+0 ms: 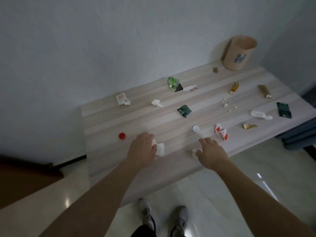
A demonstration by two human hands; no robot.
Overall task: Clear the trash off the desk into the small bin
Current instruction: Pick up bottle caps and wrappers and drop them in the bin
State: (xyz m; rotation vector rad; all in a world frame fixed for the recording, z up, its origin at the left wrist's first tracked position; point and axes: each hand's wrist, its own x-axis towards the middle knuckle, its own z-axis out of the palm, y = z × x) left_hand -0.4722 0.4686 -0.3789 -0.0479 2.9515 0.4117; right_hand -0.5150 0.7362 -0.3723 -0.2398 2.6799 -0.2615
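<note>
A light wooden desk (136, 120) is strewn with trash. The small tan bin (237, 53) stands upright at its far right corner. My left hand (142, 149) lies palm down near the front edge, its fingers curled around a crumpled white tissue (160, 148) that sticks out by the thumb. My right hand (212, 152) hovers palm down with fingers apart, the thumb touching a small crumpled paper scrap (194, 152). A red bottle cap (122, 135) lies left of my left hand. Just beyond my right hand are a white cap (196, 128) and a red-and-white wrapper (221, 131).
Farther back lie a dark green wrapper (184, 110), a green bag (173, 83), another tissue (157, 103), gold wrappers (234, 87), a dark green packet (283, 110) and crumbs (226, 104). The wall runs behind the desk. A dark wooden piece (25, 178) stands at the left.
</note>
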